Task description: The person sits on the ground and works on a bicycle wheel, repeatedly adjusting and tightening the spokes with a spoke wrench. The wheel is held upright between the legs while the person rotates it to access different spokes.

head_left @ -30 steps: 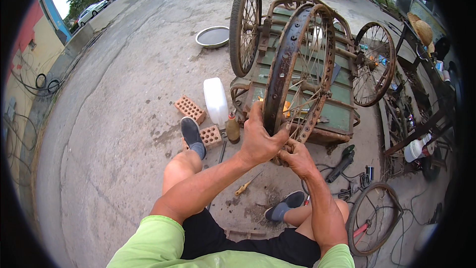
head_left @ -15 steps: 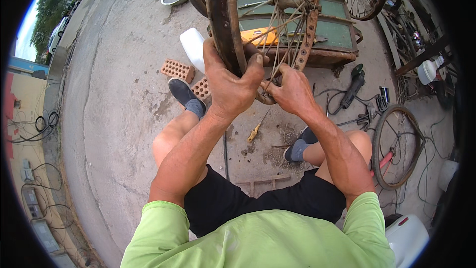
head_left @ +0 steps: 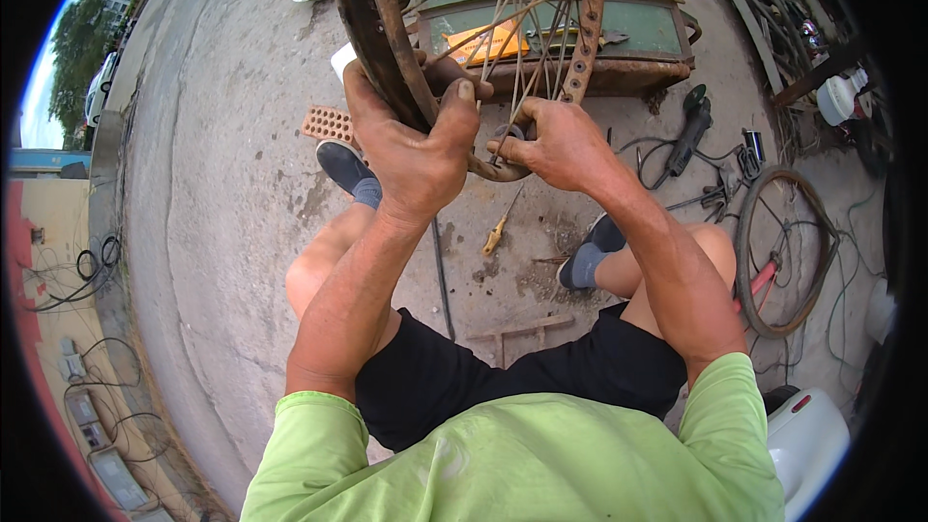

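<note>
A rusty spoked bicycle wheel stands up in front of me, with a dark worn tyre [head_left: 372,29] on its left part. On the right its bare rim [head_left: 583,48] shows a row of holes, with thin spokes [head_left: 517,48] running to the hub. My left hand [head_left: 416,150] is wrapped round the tyre and rim at the lower left, thumb up on the inner side. At the rim's bottom, my right hand [head_left: 561,145] has thumb and forefinger pinched on a spoke's lower end. Whether a small part is also between those fingertips is hidden.
Behind the wheel stands a green metal box [head_left: 643,24] bearing an orange packet [head_left: 488,43] and pliers [head_left: 609,37]. A yellow-handled screwdriver [head_left: 494,236], a perforated brick [head_left: 330,124], an angle grinder [head_left: 688,135] and a loose tyre [head_left: 822,261] lie on the concrete.
Both hands and the wheel have shifted a little to the left in view, and the wheel looks slightly turned. Each hand keeps its hold.
</note>
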Demonstrator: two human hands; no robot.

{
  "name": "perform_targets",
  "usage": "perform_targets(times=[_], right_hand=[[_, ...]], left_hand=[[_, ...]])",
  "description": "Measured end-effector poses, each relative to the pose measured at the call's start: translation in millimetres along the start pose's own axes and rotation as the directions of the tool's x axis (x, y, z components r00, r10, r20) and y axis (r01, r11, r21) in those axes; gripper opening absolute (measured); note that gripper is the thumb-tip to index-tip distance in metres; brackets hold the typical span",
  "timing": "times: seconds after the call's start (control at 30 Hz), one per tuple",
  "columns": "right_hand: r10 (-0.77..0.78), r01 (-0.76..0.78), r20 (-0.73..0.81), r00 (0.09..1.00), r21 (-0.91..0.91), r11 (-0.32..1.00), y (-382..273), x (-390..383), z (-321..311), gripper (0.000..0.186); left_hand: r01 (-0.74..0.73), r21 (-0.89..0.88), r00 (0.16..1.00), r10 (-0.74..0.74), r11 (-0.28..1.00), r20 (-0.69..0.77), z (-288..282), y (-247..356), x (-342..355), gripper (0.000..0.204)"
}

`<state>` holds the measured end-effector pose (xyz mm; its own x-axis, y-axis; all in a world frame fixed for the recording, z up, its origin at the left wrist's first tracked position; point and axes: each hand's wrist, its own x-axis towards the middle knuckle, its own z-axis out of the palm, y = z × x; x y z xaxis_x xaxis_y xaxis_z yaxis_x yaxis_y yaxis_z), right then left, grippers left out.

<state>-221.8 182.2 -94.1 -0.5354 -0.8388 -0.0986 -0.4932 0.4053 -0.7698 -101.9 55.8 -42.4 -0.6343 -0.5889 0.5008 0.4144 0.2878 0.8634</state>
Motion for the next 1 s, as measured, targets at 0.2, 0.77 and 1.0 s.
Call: perform_targets(times=[0.2,0.77,1.0], right_hand=[[0.120,-0.133,0.072,0.990,0.220,0.967,-7.3,0.4,6.4,0.046],[0.018,-0.014,-0.045,0.999,0.087,0.996,-2.4,-7.3,4.6,0.045],[0.069,-0.222,0.259,0.963,0.627,0.747,14.5,1.4,0.8,0.039]], left_hand=[[0.012,0.017,1.000,-0.012,1.000,0.013,2.5,5.5,-0.4,0.044],[-0.016,0.015,1.000,0.015,1.000,0.023,2.7,1.5,0.6,0.044],[-0.020,0.043,0.999,0.019,0.999,0.035,0.9,0.2,-1.1,0.041]])
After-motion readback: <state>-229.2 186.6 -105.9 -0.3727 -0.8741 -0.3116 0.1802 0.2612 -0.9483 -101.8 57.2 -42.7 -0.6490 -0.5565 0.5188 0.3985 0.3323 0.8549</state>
